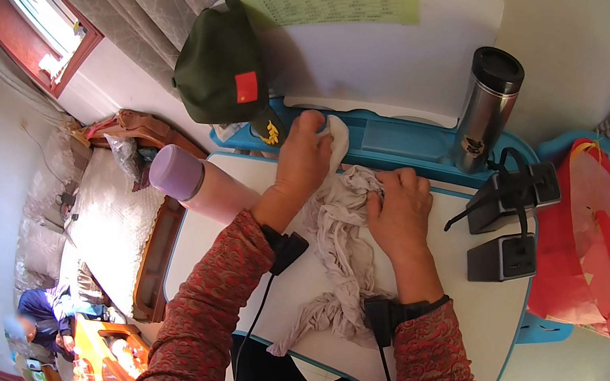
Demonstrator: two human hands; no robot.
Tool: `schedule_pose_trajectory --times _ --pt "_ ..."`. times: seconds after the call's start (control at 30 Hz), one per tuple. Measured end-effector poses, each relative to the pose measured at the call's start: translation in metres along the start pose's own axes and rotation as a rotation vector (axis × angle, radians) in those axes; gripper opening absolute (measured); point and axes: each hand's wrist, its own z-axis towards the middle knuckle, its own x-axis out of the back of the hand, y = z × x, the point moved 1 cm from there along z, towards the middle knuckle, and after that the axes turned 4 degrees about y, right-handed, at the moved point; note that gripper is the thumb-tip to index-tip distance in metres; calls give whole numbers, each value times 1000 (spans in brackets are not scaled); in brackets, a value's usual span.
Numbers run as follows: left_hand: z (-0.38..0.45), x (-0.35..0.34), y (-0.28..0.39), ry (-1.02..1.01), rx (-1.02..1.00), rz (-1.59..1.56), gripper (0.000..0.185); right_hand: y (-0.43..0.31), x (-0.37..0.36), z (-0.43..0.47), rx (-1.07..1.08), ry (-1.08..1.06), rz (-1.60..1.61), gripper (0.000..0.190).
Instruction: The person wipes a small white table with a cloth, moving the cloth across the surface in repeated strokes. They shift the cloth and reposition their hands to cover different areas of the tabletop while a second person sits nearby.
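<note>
A crumpled off-white cloth [342, 239] stretches in a twisted strip across the white tabletop [229, 281]. Its lower end spreads toward the table's near edge. My left hand [305, 157] grips a raised end of the cloth at the back edge, by the blue tray. Part of that grip is hidden behind the fingers. My right hand [401, 212] lies on the right side of the cloth's upper part, with a bunched fold between thumb and forefinger. Each wrist wears a black strapped device with a cable.
A pink bottle with a purple lid [177, 175] stands left of my left forearm. Behind are a green cap [220, 61], a blue tray [404, 140] and a steel tumbler [487, 112]. Black devices [502, 257] and a red bag [585, 249] are right. A person [48, 317] sits far left.
</note>
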Motion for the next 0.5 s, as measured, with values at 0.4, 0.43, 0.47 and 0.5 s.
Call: schedule_pose_trajectory --times 0.4,0.43,0.47,0.5 --pt "-9 6 13 -304 -263 92 47 0 0 0 11 37 8 31" --pt "-7 7 13 -309 -260 95 46 0 0 0 13 38 1 31" --pt "-4 8 13 -312 -259 93 45 0 0 0 14 42 1 31" --pt "-1 9 13 -341 -233 108 44 0 -1 -1 15 49 8 31"
